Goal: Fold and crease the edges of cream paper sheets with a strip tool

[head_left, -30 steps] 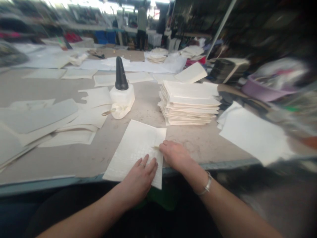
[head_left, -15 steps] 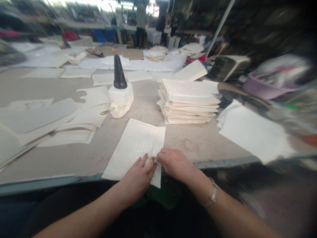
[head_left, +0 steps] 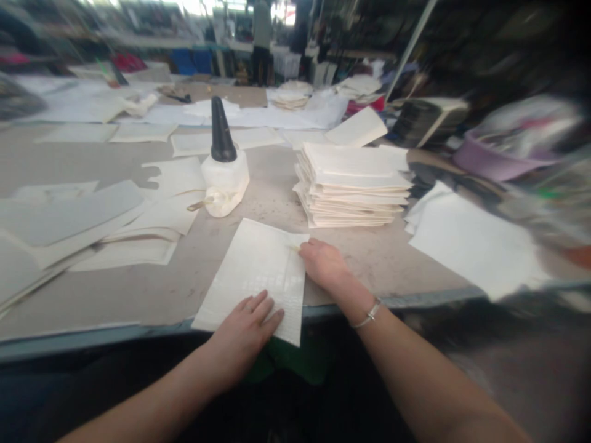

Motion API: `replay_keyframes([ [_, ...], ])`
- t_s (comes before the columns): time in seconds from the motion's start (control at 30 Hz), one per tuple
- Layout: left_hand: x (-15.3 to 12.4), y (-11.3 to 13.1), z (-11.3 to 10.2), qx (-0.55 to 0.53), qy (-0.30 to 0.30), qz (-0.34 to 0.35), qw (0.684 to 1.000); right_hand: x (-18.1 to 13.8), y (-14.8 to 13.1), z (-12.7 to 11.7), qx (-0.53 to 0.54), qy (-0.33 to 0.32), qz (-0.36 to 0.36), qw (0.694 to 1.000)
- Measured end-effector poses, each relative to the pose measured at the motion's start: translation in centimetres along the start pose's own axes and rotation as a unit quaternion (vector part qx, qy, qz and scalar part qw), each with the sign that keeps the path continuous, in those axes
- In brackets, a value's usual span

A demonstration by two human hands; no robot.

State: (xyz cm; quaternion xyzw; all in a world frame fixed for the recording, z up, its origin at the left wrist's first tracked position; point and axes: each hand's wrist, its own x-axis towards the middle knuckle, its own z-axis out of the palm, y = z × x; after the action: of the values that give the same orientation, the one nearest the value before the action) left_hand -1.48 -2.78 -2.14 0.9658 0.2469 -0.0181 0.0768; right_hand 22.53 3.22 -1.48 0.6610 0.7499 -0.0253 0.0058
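A cream, grid-textured sheet (head_left: 240, 271) lies in front of me, its near corner hanging past the table edge. My left hand (head_left: 252, 323) rests flat on its lower part, fingers spread. At the sheet's upper right edge is my right hand (head_left: 323, 261), its fingers pinched together. From them pokes a small thin yellowish piece (head_left: 293, 248), too blurred to name, with its tip over the sheet. Beyond the sheet stands a white plastic container (head_left: 233, 178) with a black cone (head_left: 221, 132) on top.
A stack of cream folded pieces (head_left: 355, 191) stands behind my right hand. Loose sheets (head_left: 83, 215) overlap on the left, and white sheets (head_left: 471, 240) lie on the right near the table edge (head_left: 138, 332). A purple basin (head_left: 498, 157) sits farther right.
My right hand has moved up and away along the sheet's right side, apart from my left hand. My left hand has shifted slightly nearer and flattened out.
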Motion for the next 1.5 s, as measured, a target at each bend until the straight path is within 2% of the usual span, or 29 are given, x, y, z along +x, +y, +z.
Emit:
replay_keyframes([
  [0.23,0.3,0.2,-0.5,0.006,-0.008,0.007,1.000,-2.9,-1.1,-0.8,-0.008,-0.036,-0.079,0.996],
  [0.43,0.1,0.4,-0.6,0.001,-0.021,0.009,1.000,-6.1,-2.3,-1.0,0.033,-0.046,-0.147,0.987],
  [0.63,-0.3,0.3,-0.1,0.008,-0.006,0.012,1.000,-7.6,-3.1,-1.2,0.063,-0.060,-0.171,0.981],
  [0.9,-0.3,0.0,-0.1,-0.013,-0.002,0.019,1.000,-8.0,-3.3,-1.8,0.072,-0.075,-0.178,0.979],
  [1.07,-0.6,-0.1,-0.1,-0.015,0.030,0.022,0.999,-7.5,-2.7,-1.6,0.080,-0.081,-0.156,0.981],
  [1.23,0.5,0.6,-0.5,-0.013,0.110,-0.023,0.994,-4.9,-0.1,-0.4,0.108,0.029,-0.048,0.993],
  [1.33,2.4,1.5,-0.9,-0.011,0.086,-0.046,0.995,-2.4,1.9,0.0,0.139,0.078,-0.007,0.987],
  [1.5,4.7,2.2,-1.2,-0.011,0.032,-0.061,0.998,0.8,3.1,0.1,0.096,0.063,0.007,0.993],
])
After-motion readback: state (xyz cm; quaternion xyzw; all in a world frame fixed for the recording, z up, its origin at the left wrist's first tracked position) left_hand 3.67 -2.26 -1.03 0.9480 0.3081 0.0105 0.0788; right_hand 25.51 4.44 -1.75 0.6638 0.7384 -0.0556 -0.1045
